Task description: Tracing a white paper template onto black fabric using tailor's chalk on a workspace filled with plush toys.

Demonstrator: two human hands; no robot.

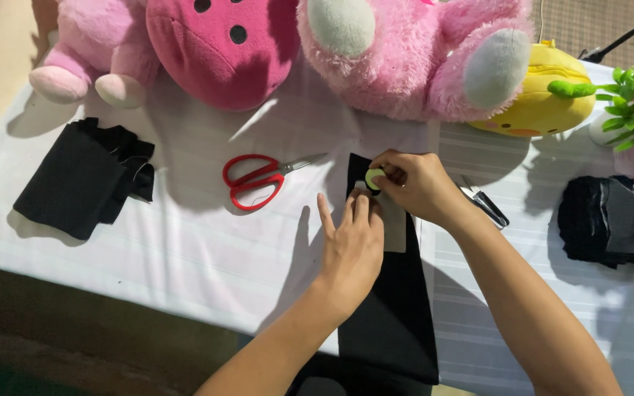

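Both forearms are showing bare from the lower edge of the view up to the wrists, with no sleeves reaching them. The left hand [351,249] and the right hand [418,185] are wearing no gloves, and the fingers [325,211] are showing short nails.

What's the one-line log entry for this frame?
left hand: flat on black cloth | right hand: pinching green disc | scissors: idle, left of cloth

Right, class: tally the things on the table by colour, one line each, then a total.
Black: 3, folded cloth, strip under the hands, bundle
Pink: 3 plush toys
Red: 1 scissors
Yellow: 1 plush
Total: 8
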